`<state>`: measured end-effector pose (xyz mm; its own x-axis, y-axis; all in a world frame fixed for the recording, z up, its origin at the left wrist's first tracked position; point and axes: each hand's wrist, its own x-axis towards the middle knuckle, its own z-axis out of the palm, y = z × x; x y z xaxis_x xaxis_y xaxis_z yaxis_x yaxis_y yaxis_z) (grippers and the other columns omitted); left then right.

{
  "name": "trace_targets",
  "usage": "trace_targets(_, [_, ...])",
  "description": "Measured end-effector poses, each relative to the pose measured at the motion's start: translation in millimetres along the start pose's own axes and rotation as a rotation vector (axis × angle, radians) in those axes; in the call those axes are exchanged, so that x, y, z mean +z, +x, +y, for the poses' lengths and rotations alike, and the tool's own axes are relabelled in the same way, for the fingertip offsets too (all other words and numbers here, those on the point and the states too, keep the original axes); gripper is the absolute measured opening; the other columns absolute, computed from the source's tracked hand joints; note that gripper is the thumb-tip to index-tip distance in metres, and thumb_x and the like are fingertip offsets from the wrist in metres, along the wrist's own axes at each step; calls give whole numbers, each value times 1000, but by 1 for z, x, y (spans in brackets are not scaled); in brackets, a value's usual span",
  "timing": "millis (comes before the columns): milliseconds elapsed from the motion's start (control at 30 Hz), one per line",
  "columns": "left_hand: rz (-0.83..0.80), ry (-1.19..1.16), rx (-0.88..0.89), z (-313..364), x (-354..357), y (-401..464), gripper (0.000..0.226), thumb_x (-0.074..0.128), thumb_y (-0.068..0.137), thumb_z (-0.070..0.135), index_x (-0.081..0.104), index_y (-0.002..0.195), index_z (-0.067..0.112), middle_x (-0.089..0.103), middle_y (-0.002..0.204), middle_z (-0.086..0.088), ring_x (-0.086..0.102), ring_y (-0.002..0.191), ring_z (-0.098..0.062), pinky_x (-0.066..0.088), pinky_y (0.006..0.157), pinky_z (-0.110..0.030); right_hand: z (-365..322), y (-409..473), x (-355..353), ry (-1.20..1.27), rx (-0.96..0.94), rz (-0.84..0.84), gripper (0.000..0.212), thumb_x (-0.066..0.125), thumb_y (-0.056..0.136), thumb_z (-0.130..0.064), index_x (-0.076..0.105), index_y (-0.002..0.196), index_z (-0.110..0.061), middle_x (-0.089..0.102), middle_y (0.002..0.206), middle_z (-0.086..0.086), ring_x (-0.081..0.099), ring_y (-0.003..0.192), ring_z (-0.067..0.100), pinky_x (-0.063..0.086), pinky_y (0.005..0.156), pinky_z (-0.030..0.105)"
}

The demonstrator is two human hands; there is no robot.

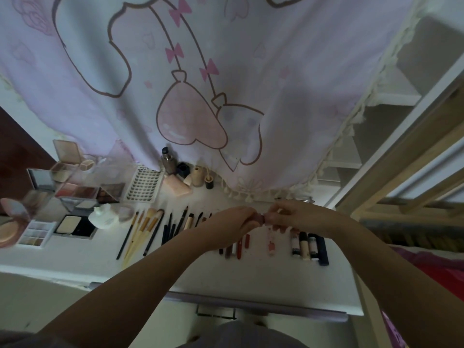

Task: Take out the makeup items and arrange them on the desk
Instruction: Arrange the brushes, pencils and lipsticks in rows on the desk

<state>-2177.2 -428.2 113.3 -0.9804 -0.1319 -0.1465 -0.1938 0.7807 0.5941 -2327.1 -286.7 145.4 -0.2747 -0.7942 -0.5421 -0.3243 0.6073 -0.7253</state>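
Both hands' fingers, left hand (pixel 232 219) and right hand (pixel 296 214), pinch a small pink item (pixel 261 218) above the desk (pixel 251 275)

Small pink makeup item (pixel 261 218) held above white desk (pixel 251 275), between both hands; details unclear. Brushes (pixel 148 232) in fanned row, centre-left. Lip sticks (pixel 241 243) and concealer tubes (pixel 310 244) lined upright-to-camera at right. Open palettes (pixel 75 192) and compacts (pixel 72 226) clustered left. Lash tray (pixel 144 184), foundation bottle (pixel 168 162) at back.

I log the bench (pixel 251 277) as matt white, faintly scuffed. Curtain (pixel 226 59) reads as soft printed cloth. Brushes (pixel 140 232) show pale wooden handles; palettes (pixel 75 192) clear glossy plastic.
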Motion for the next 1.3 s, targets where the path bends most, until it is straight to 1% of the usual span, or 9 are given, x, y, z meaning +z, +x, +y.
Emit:
trace_targets(100, [-1,-16,-13,-1,1,0,24,39,98,32,54,108,15,52,89,4,50,77,-13,39,66,-24,3,-2,-1,77,-6,-30,25,61,88,-37,55,109,-26,68,98,-2,66,85,10,51,72,24])
trace_targets(300, [-13,39,37,-3,3,-1,24,39,97,35,51,112,20,54,104,0,51,86,-14,44,77,-31,5,-1,4,132,63,-50,40,39,97,-46,63,90,-15,64,71,1,52,53,5,41,55,21])
trace_targets(433, [-21,17,11,-2,4,0,25,39,97,36,53,111,20,55,102,0,53,86,-15,46,76,-30,11,-3,2,77,-14,-27,27,61,86,-46,60,97,-21,66,88,-4,58,74,6,46,65,21])
trace_targets(567, [-27,44,16,-1,5,1,26,39,98,35,52,113,19,56,105,-1,54,88,-16,46,78,-31,10,-4,-1,85,-30,-54,24,62,86,-44,59,102,-27,66,101,-4,64,86,4,49,66,16])
trace_targets(700, [-51,96,20,-2,5,0,25,38,97,38,52,110,22,56,97,3,53,82,-12,46,74,-30,6,-5,-1,-210,-69,-82,21,52,92,-45,61,96,-27,69,90,-10,61,71,-8,47,62,12])
trace_targets(867, [-264,-60,-73,-9,7,-4,28,39,98,37,55,107,16,50,78,11,47,67,-4,38,61,-20,18,-3,-2,-397,-111,-85,16,55,92,-36,58,102,-24,65,94,-9,60,80,-1,46,73,14])
trace_targets(1067, [-278,-428,-292,-32,15,-16,15,45,98,24,50,107,13,63,87,-1,61,71,-11,53,65,-23,49,-8,-4,-11,14,-8,15,52,93,-37,56,102,-25,70,97,-8,67,85,3,50,71,19])
trace_targets(1200, [-114,-662,-393,-26,39,-4,23,54,92,21,47,113,13,66,94,1,63,76,-4,50,62,-16,70,7,25,304,65,129,24,55,91,-42,54,103,-21,70,100,-6,67,91,7,54,77,25])
trace_targets(1300, [80,-569,-389,-23,59,14,27,58,90,25,51,114,14,63,108,-2,60,87,-9,45,68,-12,86,27,49,344,24,391,22,58,89,-43,59,99,-24,60,95,-5,57,83,10,46,70,21])
